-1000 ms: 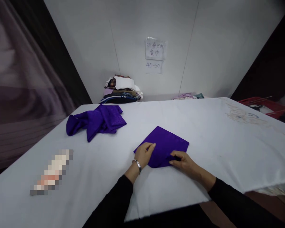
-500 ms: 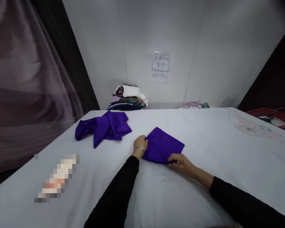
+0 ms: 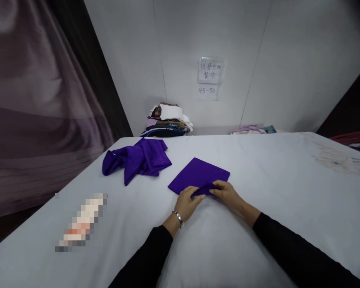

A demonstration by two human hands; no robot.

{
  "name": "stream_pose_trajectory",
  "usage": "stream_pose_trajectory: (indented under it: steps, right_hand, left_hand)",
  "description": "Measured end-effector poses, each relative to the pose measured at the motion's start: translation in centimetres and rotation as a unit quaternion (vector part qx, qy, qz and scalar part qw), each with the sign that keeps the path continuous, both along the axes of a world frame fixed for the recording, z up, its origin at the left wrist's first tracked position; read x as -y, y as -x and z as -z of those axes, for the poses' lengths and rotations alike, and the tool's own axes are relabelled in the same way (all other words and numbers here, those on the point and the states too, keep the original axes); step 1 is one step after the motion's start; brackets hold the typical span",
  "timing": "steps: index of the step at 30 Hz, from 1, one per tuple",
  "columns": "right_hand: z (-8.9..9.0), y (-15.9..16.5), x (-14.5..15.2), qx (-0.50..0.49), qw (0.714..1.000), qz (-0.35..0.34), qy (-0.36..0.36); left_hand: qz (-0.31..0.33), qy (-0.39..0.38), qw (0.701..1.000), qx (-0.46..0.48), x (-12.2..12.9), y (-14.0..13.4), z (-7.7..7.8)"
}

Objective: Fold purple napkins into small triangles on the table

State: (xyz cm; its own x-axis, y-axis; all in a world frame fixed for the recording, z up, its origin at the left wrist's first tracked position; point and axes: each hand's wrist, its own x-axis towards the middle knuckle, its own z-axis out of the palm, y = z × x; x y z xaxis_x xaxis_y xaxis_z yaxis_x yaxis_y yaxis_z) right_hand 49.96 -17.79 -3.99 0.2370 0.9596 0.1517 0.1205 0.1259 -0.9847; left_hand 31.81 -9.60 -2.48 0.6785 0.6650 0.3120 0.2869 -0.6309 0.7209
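Note:
A purple napkin [image 3: 198, 174], folded into a flat diamond-like shape, lies on the white-covered table with its near edge slightly raised. At that edge my right hand [image 3: 226, 194] pinches the fabric between thumb and fingers. My left hand [image 3: 187, 202], with a silver bracelet at the wrist, grips the same edge just to the left, thumb in front and fingertips over the cloth. Some of the near corner is hidden by my fingers. Farther left, a second purple cloth [image 3: 144, 160] lies crumpled.
A blurred-out pale object [image 3: 84, 220] lies on the table [image 3: 288, 224] at left. Behind the far edge are a stack of folded fabrics [image 3: 168, 120] and some lilac cloth [image 3: 249, 129]. Handwritten paper signs [image 3: 209, 76] hang on the wall. A curtain [image 3: 33, 100] borders the left.
My left hand has moved from the napkin's left corner to its near edge, closer to my right hand. The left corner now lies flat, and the view has shifted slightly.

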Motion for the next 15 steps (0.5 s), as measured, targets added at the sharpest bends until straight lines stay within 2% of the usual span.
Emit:
stream_pose_trajectory:
  steps: [2,5,10,15]
  right_hand:
    - [0.2,0.0,-0.3,-0.042,0.999,-0.002,-0.005]
    - [0.5,0.2,-0.5,-0.057,0.998,-0.003,-0.016]
    - [0.8,0.1,-0.1,0.025,0.999,0.022,-0.03]
    - [0.3,0.1,0.1,0.109,0.99,0.043,-0.078]
  left_hand:
    - [0.004,0.026,0.999,0.025,0.9,-0.6,-0.1]
    - [-0.029,0.073,0.996,0.043,0.8,-1.7,-0.2]
    - [-0.05,0.149,0.987,0.039,0.5,-2.7,0.3]
    - [-0.065,0.185,0.978,0.065,0.4,-2.8,0.8]
